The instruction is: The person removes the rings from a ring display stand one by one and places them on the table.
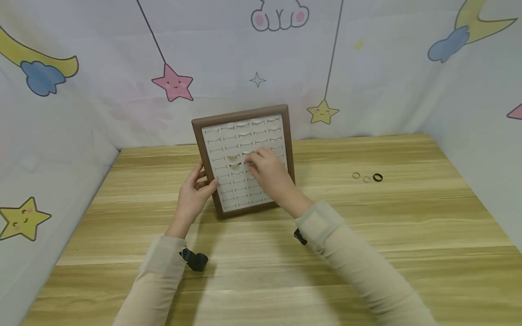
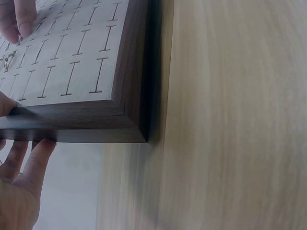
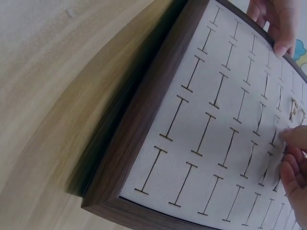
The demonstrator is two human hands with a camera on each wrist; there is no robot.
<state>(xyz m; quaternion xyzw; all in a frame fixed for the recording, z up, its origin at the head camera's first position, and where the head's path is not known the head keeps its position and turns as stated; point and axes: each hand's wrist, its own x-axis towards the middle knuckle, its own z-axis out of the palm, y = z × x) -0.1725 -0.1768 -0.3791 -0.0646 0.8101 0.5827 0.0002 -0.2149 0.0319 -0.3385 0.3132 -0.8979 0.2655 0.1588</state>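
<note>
A brown-framed ring display board (image 1: 228, 199) stands tilted on the table, its white face lined with rows of slots. My left hand (image 1: 193, 194) grips its left edge, thumb on the front and fingers behind. Two gold rings, an upper ring (image 1: 233, 157) and a lower ring (image 1: 235, 165), sit in slots left of centre. Just right of them, my right hand (image 1: 271, 175) pinches at a slot with thumb and forefinger; the small ring there is mostly hidden by the fingertips. In the right wrist view, the right-hand fingertips (image 3: 289, 136) are right at the white face.
On the wooden table (image 1: 408, 235), to the right of the board, lie a thin ring (image 1: 356, 175), a pale ring (image 1: 366, 179) and a black ring (image 1: 378, 177). A printed cloth (image 1: 228, 59) with stars and moons hangs behind the table and along its sides.
</note>
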